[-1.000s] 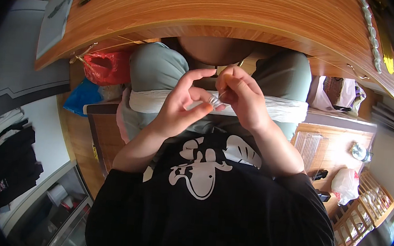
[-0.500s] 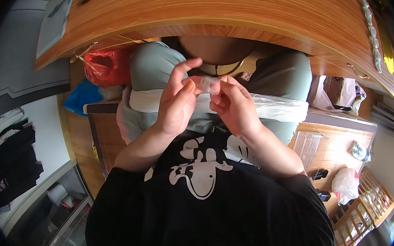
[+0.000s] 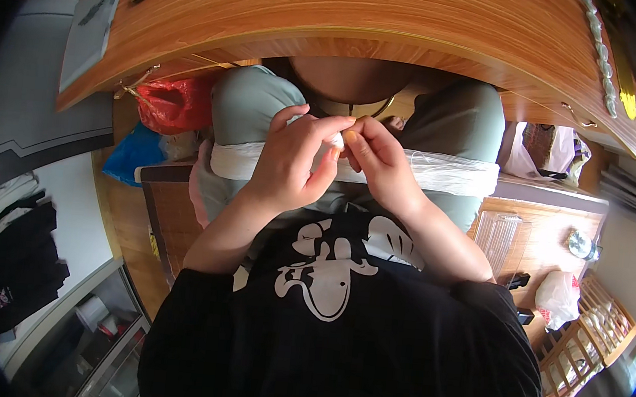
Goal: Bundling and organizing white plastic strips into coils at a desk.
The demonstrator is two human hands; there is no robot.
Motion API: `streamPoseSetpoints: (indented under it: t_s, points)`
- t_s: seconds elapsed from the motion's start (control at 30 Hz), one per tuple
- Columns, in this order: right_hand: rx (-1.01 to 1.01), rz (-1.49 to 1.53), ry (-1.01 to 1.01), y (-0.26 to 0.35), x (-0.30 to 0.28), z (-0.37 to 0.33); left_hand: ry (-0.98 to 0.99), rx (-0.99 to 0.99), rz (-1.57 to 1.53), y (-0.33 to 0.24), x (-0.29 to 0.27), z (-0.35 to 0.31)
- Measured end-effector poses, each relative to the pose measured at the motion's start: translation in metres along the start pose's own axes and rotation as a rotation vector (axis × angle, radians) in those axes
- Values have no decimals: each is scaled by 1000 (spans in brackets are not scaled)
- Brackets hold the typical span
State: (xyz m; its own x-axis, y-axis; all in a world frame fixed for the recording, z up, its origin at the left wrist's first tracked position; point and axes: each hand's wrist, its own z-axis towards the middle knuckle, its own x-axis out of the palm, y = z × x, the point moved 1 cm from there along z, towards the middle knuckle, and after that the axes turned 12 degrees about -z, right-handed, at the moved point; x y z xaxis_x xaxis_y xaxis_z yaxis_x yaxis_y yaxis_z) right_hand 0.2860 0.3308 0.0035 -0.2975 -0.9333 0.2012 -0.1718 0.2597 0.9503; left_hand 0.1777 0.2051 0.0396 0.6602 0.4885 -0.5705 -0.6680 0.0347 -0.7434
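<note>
A skein of white thread [image 3: 454, 175] is stretched around my two knees, its strands lying side by side. My left hand [image 3: 295, 158] and my right hand [image 3: 384, 163] meet above the skein, between the knees. Pinched among their fingertips is a small white bundle of thread [image 3: 337, 140], mostly hidden by the fingers. The left index finger reaches over the bundle toward the right thumb and fingertips. The right thumb and index finger are pressed close together beside it. I cannot make out a strand running from the bundle to the skein.
A wooden desk [image 3: 335, 16] edges close in front of my knees. Beside the left knee hang a red plastic bag [image 3: 178, 105] and a blue bag [image 3: 133, 155]; a white bag [image 3: 540, 152] is by the right. A wooden rack [image 3: 596, 336] stands at the lower right.
My left hand has turned over, back upward, its fingers closing over the white bundle that showed between the hands before. The right hand has stayed nearly in place. The skein remains around the knees.
</note>
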Motion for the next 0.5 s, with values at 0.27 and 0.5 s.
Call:
streamPoseSetpoints:
  t_s: [0.27,0.5]
  points:
    - [-16,-146,-34,-4,-20,10,49,34,-6,6,1,-3]
    - [10,-236,-34,9,-22,12,100,5,52,10,2,-7]
